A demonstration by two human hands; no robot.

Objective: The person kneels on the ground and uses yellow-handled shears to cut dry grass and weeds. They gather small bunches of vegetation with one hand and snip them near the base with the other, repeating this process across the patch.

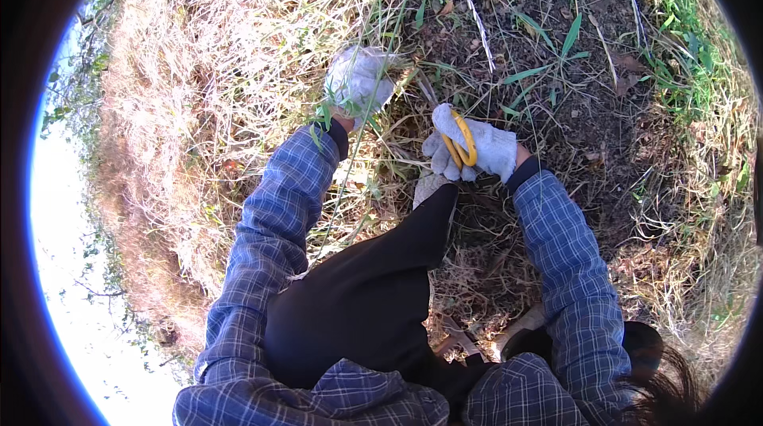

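My right hand [471, 143], in a white knit glove, grips scissors by their yellow looped handles [466, 138]. Their grey blades [427, 90] point up and left into the grass, with the tips hidden among stalks. To the left, my gloved left hand [359, 81] is closed around a bunch of grass [405, 71] near the ground. Its fingers are mostly turned away from view. A short gap with straw-coloured stalks lies between the two hands.
Dry, pale grass [197, 80] covers the ground at left. Dark soil [587, 110] with green blades shows at right. My shoe [430, 189] is just below the right hand, under a black trouser leg [363, 301]. Leafy branches [95, 259] border the far left.
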